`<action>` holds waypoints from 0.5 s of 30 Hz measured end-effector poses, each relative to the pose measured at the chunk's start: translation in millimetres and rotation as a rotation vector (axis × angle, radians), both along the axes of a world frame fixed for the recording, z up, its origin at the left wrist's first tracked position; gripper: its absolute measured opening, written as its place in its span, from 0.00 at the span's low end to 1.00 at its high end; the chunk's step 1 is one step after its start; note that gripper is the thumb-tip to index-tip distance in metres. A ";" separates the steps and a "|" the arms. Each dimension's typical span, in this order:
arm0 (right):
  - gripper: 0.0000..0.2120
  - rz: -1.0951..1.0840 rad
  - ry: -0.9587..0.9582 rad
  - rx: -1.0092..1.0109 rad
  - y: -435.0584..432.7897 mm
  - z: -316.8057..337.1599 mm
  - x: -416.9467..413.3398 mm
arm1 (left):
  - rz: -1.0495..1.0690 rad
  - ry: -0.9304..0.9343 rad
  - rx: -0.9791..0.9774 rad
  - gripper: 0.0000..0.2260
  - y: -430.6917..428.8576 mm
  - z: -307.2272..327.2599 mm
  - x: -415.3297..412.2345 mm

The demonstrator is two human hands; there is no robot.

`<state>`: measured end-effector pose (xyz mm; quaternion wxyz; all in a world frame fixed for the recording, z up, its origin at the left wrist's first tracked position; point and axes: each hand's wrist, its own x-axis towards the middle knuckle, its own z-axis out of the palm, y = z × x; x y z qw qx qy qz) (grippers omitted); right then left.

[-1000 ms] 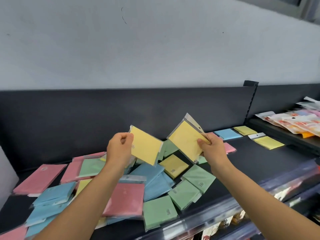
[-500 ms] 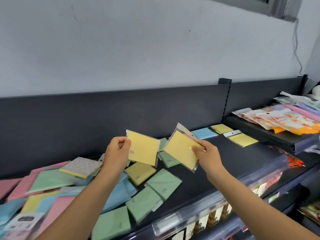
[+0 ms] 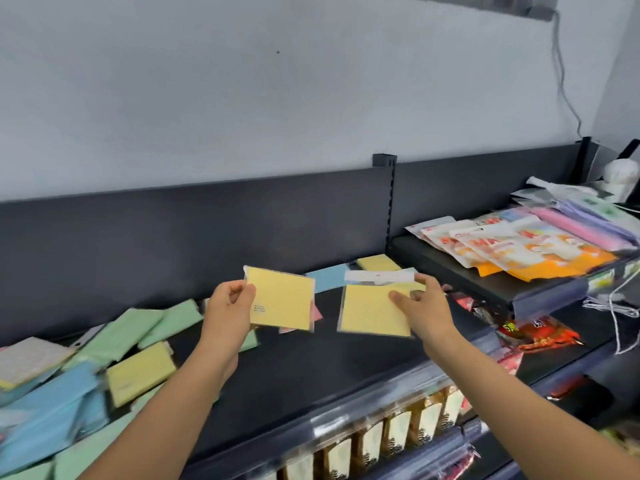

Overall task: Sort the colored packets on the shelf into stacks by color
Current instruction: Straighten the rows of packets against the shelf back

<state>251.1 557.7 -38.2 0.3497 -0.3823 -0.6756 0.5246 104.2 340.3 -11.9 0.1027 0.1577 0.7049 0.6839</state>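
Left hand point(image 3: 230, 303) is holding the left yellow packet point(image 3: 282, 299) up above the shelf point(image 3: 311, 368), thumb and curled fingers clamping its left edge, packet face toward the camera and a little tilted. A pink packet point(image 3: 317, 311) is peeking out just behind its right edge.

Right hand point(image 3: 420, 304) is gripping the right yellow packet point(image 3: 372, 311) at its upper right corner, thumb lying on the face and fingers curling over the top edge. This packet is sitting low over the middle of the shelf; cannot tell if it is touching the surface. A white strip point(image 3: 379, 276) is showing just above its top edge; cannot tell which packet it belongs to. The two held packets are side by side, apart.

A blue packet point(image 3: 327, 278) and a back yellow packet point(image 3: 377, 262) are lying against the back panel, behind the hands. Green packets point(image 3: 138, 327) are overlapping at left, with a loose yellow packet point(image 3: 140, 374) just in front of them and blurry blue packets point(image 3: 52, 410) piling at the far left edge.

Orange-and-white bags point(image 3: 519, 247) are fanning across the raised shelf at right. A red bag point(image 3: 540, 336) is lying below that. Gold packs point(image 3: 381, 434) are standing in a row on the tier under the front rail.
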 end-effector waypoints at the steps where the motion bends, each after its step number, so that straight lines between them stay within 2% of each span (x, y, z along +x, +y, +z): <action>1: 0.26 -0.007 -0.011 -0.002 11.0 -0.5 3.7 | 0.003 -0.007 0.004 0.09 7.2 -0.8 4.0; 7: 0.15 -0.053 -0.065 0.028 70.7 -3.8 13.4 | 0.020 -0.090 0.025 0.09 49.2 -5.1 18.4; 15: 0.17 -0.069 -0.176 0.150 123.2 -1.0 -9.8 | 0.002 -0.159 0.058 0.09 92.3 -4.2 3.5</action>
